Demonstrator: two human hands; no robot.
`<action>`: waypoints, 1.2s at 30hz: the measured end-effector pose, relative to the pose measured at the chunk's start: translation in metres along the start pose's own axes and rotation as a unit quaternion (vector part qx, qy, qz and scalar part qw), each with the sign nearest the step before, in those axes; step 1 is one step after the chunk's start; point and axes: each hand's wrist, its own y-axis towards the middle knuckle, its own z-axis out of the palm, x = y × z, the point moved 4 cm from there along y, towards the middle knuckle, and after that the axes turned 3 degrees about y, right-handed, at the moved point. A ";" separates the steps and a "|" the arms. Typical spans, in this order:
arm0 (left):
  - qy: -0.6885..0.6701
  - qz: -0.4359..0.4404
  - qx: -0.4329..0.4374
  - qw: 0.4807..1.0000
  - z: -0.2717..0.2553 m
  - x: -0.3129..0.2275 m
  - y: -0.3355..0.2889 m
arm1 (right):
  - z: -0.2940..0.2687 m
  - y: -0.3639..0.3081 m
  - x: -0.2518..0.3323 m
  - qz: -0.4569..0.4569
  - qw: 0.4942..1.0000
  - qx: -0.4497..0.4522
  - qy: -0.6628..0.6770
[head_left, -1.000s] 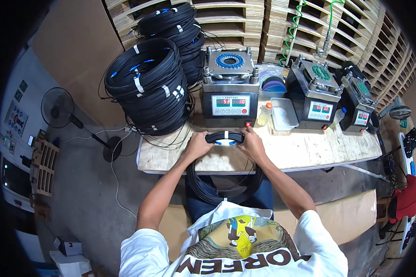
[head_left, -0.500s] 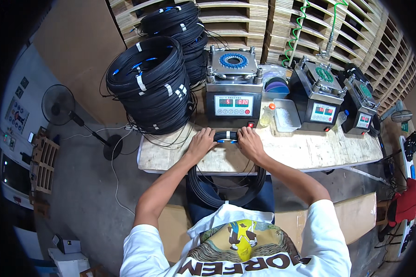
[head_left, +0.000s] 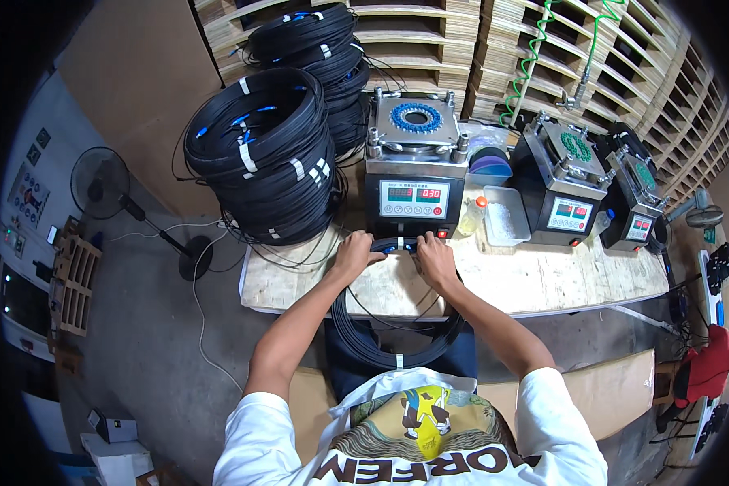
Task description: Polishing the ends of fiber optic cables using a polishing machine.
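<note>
Head: hands (head_left: pixel 354 257) (head_left: pixel 436 262) grip round, thin-stranded cable coil (head_left: pixel 373 353).

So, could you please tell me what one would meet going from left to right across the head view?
Standing fan, front stack of black cable coils, left hand, white band of the held coil, right hand, orange-capped bottle, clear plastic tub, middle machine, rightmost machine.

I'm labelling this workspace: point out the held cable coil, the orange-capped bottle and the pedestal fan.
Held cable coil (head_left: pixel 381 355): head view, near side of its ring.
Orange-capped bottle (head_left: pixel 471 220): head view, its body.
Pedestal fan (head_left: pixel 100 183): head view, its round grille.
</note>
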 end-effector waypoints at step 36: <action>-0.382 0.020 -0.153 0.911 -0.165 -0.002 0.088 | -0.196 0.127 -0.080 0.047 0.748 0.172 0.639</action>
